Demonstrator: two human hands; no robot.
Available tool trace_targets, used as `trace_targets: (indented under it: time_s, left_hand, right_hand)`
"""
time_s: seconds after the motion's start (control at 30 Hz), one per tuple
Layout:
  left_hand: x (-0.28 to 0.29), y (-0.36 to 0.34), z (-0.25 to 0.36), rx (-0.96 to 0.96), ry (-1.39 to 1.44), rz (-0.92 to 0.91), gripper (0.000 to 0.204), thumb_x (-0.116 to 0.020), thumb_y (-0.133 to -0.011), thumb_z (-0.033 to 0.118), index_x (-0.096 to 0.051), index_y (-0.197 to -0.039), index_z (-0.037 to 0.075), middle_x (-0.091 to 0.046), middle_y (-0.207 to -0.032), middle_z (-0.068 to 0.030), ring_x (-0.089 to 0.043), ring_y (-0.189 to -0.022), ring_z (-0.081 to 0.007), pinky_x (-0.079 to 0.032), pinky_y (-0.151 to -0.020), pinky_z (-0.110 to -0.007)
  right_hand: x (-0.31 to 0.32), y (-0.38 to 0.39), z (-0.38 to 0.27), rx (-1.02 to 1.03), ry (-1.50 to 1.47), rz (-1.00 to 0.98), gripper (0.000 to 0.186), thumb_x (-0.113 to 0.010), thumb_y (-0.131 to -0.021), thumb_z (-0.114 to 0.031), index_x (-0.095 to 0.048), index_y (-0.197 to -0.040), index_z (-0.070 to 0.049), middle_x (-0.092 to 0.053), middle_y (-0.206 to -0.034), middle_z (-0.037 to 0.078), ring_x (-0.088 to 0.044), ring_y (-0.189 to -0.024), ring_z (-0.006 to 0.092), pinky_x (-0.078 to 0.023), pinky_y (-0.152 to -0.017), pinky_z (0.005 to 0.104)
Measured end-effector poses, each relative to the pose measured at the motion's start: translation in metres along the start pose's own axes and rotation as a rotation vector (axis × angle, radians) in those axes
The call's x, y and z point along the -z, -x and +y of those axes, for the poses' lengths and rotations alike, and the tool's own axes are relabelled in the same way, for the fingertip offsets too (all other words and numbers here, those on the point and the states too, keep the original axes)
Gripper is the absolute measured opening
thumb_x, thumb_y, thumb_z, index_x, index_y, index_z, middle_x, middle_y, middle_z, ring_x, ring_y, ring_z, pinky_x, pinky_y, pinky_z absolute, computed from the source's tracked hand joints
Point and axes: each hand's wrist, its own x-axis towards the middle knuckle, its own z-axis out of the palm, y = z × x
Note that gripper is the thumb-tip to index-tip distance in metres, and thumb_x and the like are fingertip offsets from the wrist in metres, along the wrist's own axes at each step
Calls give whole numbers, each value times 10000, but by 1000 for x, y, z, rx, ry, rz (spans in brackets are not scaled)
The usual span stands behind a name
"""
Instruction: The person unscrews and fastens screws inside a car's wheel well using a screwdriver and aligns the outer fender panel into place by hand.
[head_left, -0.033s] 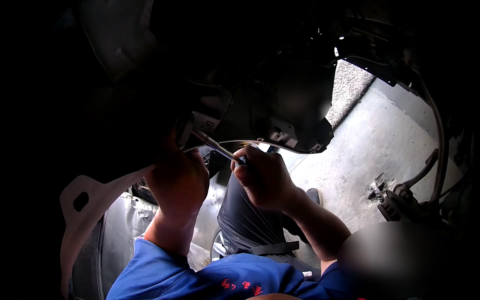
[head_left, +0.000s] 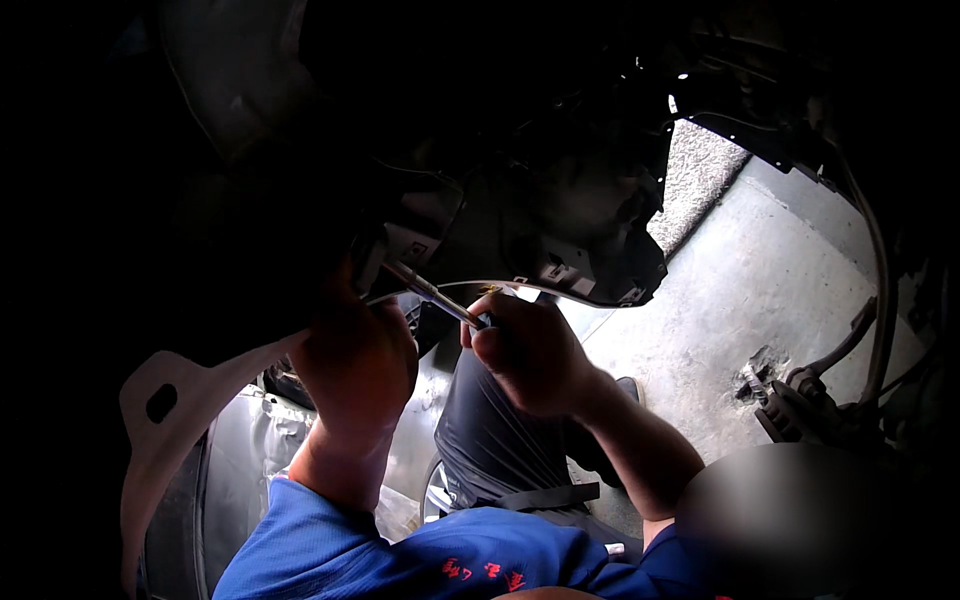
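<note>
My right hand (head_left: 530, 355) is closed around the handle end of a slim chrome socket wrench (head_left: 430, 292). The shaft slants up and left from my fist to a shadowed spot beside a pale bracket (head_left: 410, 243) under the dark vehicle body. My left hand (head_left: 358, 345) reaches up close to the wrench's far end, behind the curved panel edge. Its fingers are lost in the dark, so their grip does not show. Whatever the wrench's far end sits on is hidden too.
A pale curved panel with an oval slot (head_left: 160, 403) borders my left arm. Dark body parts with a jagged edge (head_left: 655, 270) hang above my right hand. A bent hose (head_left: 880, 300) and a dark mechanical part (head_left: 795, 405) stand at the right over the grey floor (head_left: 700, 330).
</note>
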Motion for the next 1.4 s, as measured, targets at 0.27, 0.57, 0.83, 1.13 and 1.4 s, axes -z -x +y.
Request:
trace_targets:
  time_s: [0.27, 0.57, 0.83, 1.13, 1.4]
  left_hand:
    - [-17, 17, -7, -12, -77, -108, 457, -602, -814, 127, -633, -1193, -125, -598, -1306, -269, -653, -978, -328, -498, -822, -436]
    - [-6, -8, -2, 95, 225, 100, 449, -620, -937, 200, -564, -1354, 42, -665, -1173, -250, -695, -975, -410, -558, -861, -469]
    - [-8, 1, -2, 111, 204, 134, 467, -614, -938, 199, -555, -1380, 61, -676, -1172, -221, -693, -982, -388, -555, -858, -436]
    - [-15, 5, -5, 95, 215, 109, 424, -589, -946, 213, -579, -1328, 29, -687, -1041, -219, -696, -769, -368, -568, -736, -433]
    - [-9, 2, -1, 78, 89, 36, 459, -581, -907, 180, -565, -1309, -41, -640, -1210, -226, -674, -935, -346, -530, -813, -410]
  right_hand:
    - [29, -21, 8, -434, -1044, -579, 453, -574, -1020, -465, -635, -963, -20, -545, -655, 23, -450, -495, 43, -364, -441, 203]
    - [-11, 4, -12, 187, 431, 327, 273, -691, -963, -306, -636, -1023, -46, -652, -830, 90, -653, -718, 201, -511, -641, 337]
    - [-2, 3, -14, -26, 210, 126, 398, -629, -997, -436, -611, -995, -38, -615, -706, 72, -623, -574, 171, -488, -538, 280]
    - [34, -24, 14, -505, -1088, -676, 512, -613, -980, -530, -619, -1004, -19, -544, -667, 0, -459, -530, 46, -350, -470, 213]
    - [3, 7, -9, -126, 85, -73, 362, -658, -989, -397, -628, -1051, -42, -612, -785, 27, -579, -664, 101, -470, -611, 260]
